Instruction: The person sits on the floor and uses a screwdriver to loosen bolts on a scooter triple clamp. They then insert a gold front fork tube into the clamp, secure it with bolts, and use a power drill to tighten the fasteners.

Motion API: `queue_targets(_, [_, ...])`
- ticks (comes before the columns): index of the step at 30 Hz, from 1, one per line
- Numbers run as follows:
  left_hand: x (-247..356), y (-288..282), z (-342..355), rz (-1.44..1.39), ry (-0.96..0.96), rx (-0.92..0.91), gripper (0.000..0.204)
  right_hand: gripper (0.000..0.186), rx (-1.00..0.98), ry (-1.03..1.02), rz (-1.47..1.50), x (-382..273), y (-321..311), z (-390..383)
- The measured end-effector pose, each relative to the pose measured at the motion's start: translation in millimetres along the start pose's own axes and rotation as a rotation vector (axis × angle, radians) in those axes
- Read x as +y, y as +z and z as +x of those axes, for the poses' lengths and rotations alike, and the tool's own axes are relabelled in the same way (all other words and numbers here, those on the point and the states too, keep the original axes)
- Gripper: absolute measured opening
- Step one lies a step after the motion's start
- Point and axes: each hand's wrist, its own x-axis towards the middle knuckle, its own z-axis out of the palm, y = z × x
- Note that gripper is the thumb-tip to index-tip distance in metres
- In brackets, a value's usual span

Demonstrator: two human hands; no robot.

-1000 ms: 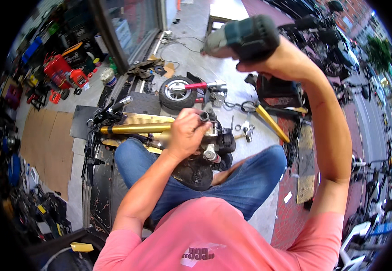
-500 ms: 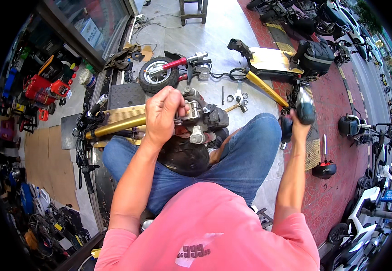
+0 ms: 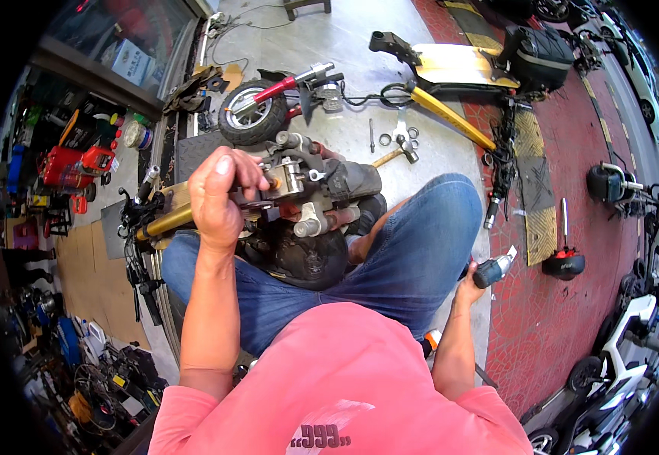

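Observation:
Between my bent legs stands the front part of an electric scooter, with a metal clamp (image 3: 292, 176) and a dark, worn fork assembly (image 3: 352, 180). Its black wheel cover (image 3: 299, 262) is below. My left hand (image 3: 219, 199) is closed just left of the clamp, fingers curled toward it. Whatever those fingers hold is hidden. Low at my right side, my right hand (image 3: 466, 290) grips a cordless impact driver (image 3: 495, 269) with a dark teal body and silver nose, pointing up and right, apart from the scooter. A gold tube (image 3: 169, 221) stretches left from the assembly.
Ahead lie a small wheel with a red fork (image 3: 257, 110), a hammer (image 3: 398, 155), a thin screwdriver-like rod (image 3: 371, 136) and several rings. Another scooter with a yellow deck (image 3: 458, 64) lies beyond. A red tool case (image 3: 64, 167) is left. Parked motorbikes line the right.
My right hand has dropped lower and closer to my body, carrying the impact driver. My left hand has shifted left, uncovering more of the clamp. The whole view has tilted slightly.

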Motion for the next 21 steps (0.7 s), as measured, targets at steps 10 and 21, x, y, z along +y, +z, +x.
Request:
queue_targets(10, [-14,-16,5,-0.167,-0.005,0.156,0.051,0.031,-0.272,0.068,-0.592,17,-54,-23])
queue_targets(21, [-48,-71,-3,0.813,-0.237,0.086,0.038,0.056,0.116,-0.322,0.283,-271,-32,105])
